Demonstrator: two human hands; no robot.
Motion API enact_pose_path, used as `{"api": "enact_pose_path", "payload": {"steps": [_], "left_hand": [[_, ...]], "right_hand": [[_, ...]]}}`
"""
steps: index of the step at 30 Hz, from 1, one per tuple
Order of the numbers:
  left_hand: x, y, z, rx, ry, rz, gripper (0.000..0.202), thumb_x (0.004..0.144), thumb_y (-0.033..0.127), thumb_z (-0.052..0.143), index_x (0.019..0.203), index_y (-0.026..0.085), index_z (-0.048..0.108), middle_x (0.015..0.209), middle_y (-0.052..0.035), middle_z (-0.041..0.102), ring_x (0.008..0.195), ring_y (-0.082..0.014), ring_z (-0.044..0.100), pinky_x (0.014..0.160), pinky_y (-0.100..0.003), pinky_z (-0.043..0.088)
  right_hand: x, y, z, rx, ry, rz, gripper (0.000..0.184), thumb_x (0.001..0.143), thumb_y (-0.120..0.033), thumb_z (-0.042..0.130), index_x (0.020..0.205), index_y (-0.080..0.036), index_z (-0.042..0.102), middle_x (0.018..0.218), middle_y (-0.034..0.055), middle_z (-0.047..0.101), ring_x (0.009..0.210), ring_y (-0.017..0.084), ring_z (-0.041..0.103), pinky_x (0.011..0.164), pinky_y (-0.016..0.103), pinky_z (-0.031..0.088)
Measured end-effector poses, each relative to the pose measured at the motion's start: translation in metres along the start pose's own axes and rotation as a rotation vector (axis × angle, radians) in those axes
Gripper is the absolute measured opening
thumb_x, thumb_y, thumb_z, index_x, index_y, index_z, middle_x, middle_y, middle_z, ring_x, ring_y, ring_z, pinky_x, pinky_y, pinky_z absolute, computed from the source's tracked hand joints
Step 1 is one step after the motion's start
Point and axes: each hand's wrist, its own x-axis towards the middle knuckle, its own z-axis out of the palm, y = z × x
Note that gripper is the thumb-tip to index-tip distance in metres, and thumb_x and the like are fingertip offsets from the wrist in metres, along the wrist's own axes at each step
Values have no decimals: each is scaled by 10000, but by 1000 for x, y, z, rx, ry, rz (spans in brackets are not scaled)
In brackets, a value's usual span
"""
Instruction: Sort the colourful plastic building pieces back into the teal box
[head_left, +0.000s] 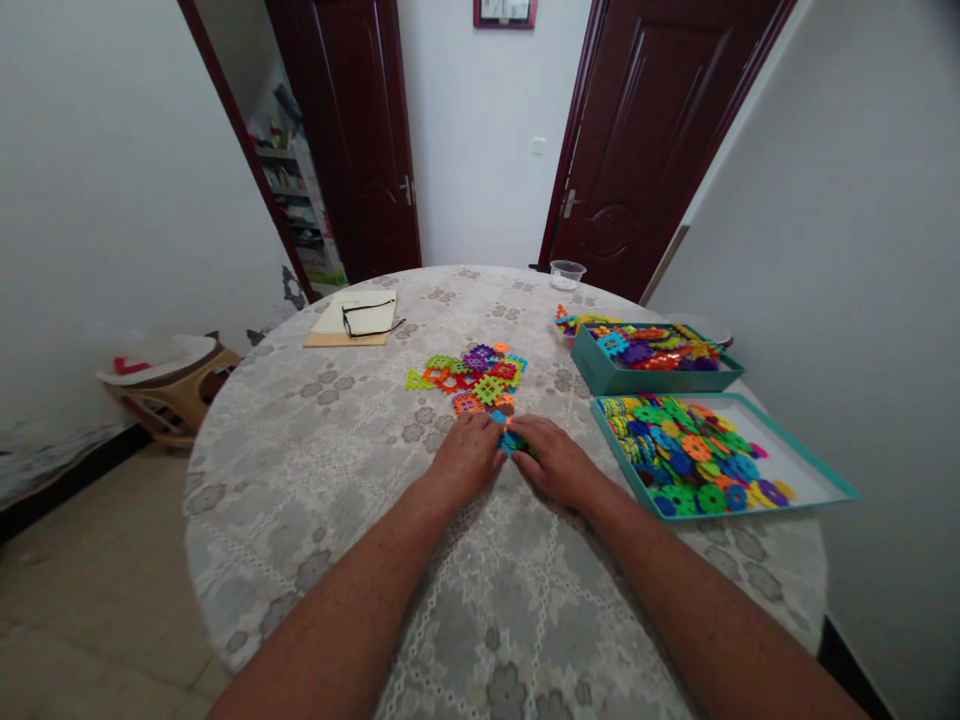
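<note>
Over the middle of the table, my left hand and my right hand come together with fingers bent. Between their fingertips is a small blue plastic interlocking piece, with bits of green and orange beside it. Both hands grip at it from either side, and the fingers hide much of it. Just beyond lies a loose pile of joined-looking colourful plastic pieces, some square and lattice-like, in green, purple, red and orange. A brown round piece and orange ones lie right by my fingertips.
To the right, a teal box lid holds many round notched pieces. Behind it stands a teal box full of more pieces. A clear plastic bowl sits at the far edge. Glasses rest on a notebook at far left.
</note>
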Motion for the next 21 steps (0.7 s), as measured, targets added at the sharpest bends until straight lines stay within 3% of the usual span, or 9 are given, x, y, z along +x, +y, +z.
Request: {"api": "enact_pose_path", "payload": {"steps": [5, 10, 14, 21], "left_hand": [[0, -1, -1, -164, 33, -25, 368, 860, 121, 677, 1219, 196, 711, 1187, -99, 681, 1138, -249, 626, 1048, -385, 494], [-1, 1, -6, -277, 9, -35, 331, 841, 131, 674, 1156, 197, 753, 1137, -77, 719, 1111, -246, 645, 1021, -378, 500], [-1, 1, -6, -324, -19, -58, 404, 830, 166, 717, 1230, 217, 737, 1142, -77, 735, 1074, -243, 667, 980, -370, 517], [-3, 4, -2, -239, -14, -27, 485, 825, 211, 772, 1304, 212, 699, 1233, -111, 705, 1175, -280, 645, 1063, -409, 494]], "right_hand": [[-3, -9, -12, 78, -49, -10, 412, 940, -169, 631, 1346, -228, 666, 1313, 103, 719, 1258, 257, 619, 1122, 429, 442], [-9, -16, -21, 86, -75, -1, 443, 911, -143, 648, 1350, -199, 657, 1266, 117, 728, 1197, 263, 626, 1071, 414, 461], [-11, -16, -25, 135, -78, -2, 401, 935, -172, 630, 1332, -213, 671, 1245, 108, 744, 1179, 253, 654, 1051, 406, 481], [-6, -8, -24, 127, 115, 267, 300, 988, -215, 523, 1200, -225, 735, 1172, 84, 783, 1075, 229, 722, 988, 384, 534]]}}
